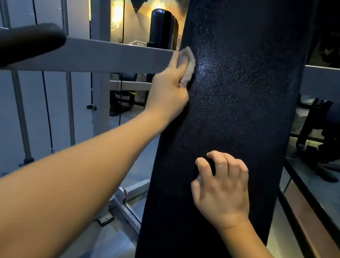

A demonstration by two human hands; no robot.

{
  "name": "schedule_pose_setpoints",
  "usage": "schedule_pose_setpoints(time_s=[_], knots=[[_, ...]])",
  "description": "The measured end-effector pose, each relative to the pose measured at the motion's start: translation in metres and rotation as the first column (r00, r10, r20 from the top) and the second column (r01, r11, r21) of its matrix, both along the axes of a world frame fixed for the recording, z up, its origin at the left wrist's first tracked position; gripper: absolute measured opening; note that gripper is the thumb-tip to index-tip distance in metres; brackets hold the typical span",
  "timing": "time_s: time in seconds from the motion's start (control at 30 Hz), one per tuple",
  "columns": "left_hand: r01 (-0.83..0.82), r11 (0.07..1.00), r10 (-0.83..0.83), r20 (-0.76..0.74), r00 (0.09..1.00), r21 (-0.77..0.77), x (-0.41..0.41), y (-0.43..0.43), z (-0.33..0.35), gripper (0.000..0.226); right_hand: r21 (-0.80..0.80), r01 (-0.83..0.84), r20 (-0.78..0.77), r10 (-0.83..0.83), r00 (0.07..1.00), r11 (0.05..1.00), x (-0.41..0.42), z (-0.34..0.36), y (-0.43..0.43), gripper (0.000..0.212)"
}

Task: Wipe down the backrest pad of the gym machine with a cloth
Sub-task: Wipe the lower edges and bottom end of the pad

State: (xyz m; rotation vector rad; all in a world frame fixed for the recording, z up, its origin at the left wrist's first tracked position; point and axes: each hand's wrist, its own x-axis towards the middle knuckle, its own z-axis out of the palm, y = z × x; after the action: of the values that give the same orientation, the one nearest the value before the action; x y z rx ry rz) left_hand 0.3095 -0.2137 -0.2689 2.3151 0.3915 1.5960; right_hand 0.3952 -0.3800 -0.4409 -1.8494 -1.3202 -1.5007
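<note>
From the head camera, a tall black pad (pixel 238 95) stands upright in the middle; its skin is bumpy like leather and a bit shiny where light hits it; its bottom end is rounded. The left hand (pixel 167 92) reaches up to the pad's left edge, about halfway up; it grips a small cloth (pixel 187 66), pale and soft, bunched into a lump. The cloth is pressed flat on the pad, and part of it pokes out above the hand. The fingers of this hand are mostly hidden behind the cloth and the hand itself. The right hand (pixel 221 190) is lower down, near the middle of the pad; its fingers are bent like a claw and the tips touch the pad; there is nothing in it. Both arms are bare.

Behind the left hand a flat grey metal bar (pixel 113 59) runs across and meets the pad's left side; a fat round black handle (pixel 15 44) sticks in from the left, smooth and blurry. Farther back stands a small black cushion (pixel 162 28) with rounded corners; pale panels with thin dark cables fill the left side.
</note>
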Motion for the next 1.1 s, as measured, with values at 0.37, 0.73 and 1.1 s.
schedule_pose_setpoints(time_s=[0.37, 0.73, 1.1], knots=[[0.087, 0.926, 0.023, 0.286, 0.958, -0.366, 0.012, 0.001, 0.001, 0.024, 0.016, -0.022, -0.010, 0.022, 1.000, 1.000, -0.002, -0.001, 0.000, 0.032], [0.218, 0.876, -0.164, 0.160, 0.973, -0.430, -0.015, 0.009, -0.041, 0.047, 0.031, -0.038, -0.001, 0.038, 0.999, 0.999, 0.000, -0.001, 0.001, 0.031], [0.284, 0.794, -0.182, 0.237, 0.954, -0.537, 0.008, 0.029, -0.003, 0.021, 0.047, -0.055, 0.012, 0.054, 0.998, 0.997, 0.003, -0.002, 0.002, 0.031]])
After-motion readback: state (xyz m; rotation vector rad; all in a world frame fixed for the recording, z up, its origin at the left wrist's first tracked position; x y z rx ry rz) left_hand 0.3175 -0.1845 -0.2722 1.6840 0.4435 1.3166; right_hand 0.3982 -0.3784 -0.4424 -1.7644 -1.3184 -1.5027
